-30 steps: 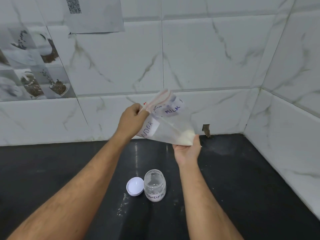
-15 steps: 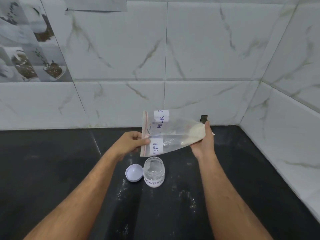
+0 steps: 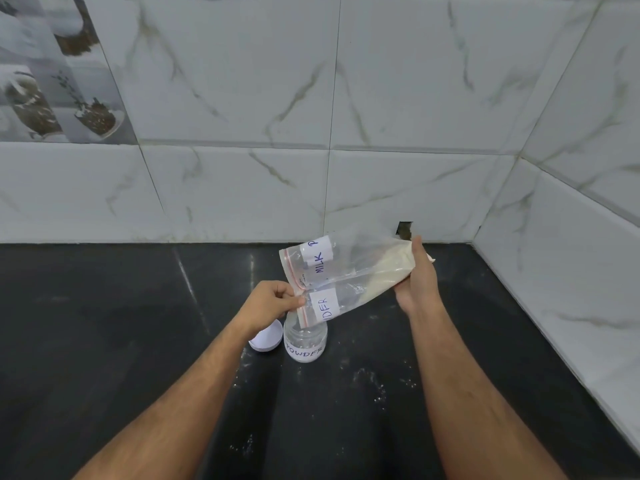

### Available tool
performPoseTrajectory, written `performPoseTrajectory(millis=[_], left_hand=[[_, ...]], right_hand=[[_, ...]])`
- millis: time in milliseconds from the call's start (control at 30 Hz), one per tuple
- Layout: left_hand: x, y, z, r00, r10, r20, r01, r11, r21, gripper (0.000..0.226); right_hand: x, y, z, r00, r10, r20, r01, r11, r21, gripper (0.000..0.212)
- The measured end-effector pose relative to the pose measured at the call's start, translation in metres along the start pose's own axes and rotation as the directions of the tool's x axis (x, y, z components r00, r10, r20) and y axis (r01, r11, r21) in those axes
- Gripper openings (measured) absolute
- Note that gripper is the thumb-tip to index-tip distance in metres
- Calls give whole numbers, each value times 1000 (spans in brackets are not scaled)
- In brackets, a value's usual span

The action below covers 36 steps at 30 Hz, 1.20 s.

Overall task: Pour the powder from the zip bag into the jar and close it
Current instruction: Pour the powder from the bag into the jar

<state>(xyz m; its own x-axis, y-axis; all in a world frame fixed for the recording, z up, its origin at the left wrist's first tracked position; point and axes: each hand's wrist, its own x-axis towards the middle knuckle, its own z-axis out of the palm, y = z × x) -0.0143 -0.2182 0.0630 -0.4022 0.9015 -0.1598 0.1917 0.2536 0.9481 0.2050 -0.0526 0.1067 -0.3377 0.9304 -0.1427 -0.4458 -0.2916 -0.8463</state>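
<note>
So the black countertop takes up the whole lower half, with white marble-look wall tiles behind it and round the right corner, and a little spilled powder dusted on the counter near the jar

The zip bag is the big thing in play. It's clear, held up in the air between both hands, and its long axis runs on a slant: sealed bottom end up and to the right, red zip mouth down and to the left, so the mouth points down-left toward the jar. The pale powder is bunched at the high end, right against the right hand's fingers. Handwritten labels on it read MILK and part of POWDER

Right hand has its fingers wrapped round the bag's upper end, thumb on the far side, gripping it. Left hand is curled, with fingertips and thumb pinching the zip edge about halfway along the mouth

The jar stands upright and uncapped just below the left fingertips, the bag's lower corner hanging right over its opening. It's clear, labelled POWDER

The white lid lies on the counter touching or just beside the jar, under the left wrist
</note>
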Motion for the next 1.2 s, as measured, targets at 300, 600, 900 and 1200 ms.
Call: performPoseTrajectory(millis=[300, 600, 900, 1200], left_hand=[[7, -26, -6, 999, -12, -50, 11, 1000, -29, 51], [4, -39, -2, 998, -61, -23, 59, 994, -97, 58], [2, -43, -3, 1000, -15, -24, 12, 994, -106, 53], [-4, -47, 9, 992, -1, -123, -21, 984, -177, 25]], right_hand=[[-6, -3, 20, 998, -61, 21, 63, 992, -111, 46], [-7, -2, 32, 992, -101, 71, 112, 980, -167, 36], [-14, -10, 46, 982, -136, 132, 164, 957, -237, 30], [-33, -13, 66, 972, -157, 176, 213, 902, -375, 71]])
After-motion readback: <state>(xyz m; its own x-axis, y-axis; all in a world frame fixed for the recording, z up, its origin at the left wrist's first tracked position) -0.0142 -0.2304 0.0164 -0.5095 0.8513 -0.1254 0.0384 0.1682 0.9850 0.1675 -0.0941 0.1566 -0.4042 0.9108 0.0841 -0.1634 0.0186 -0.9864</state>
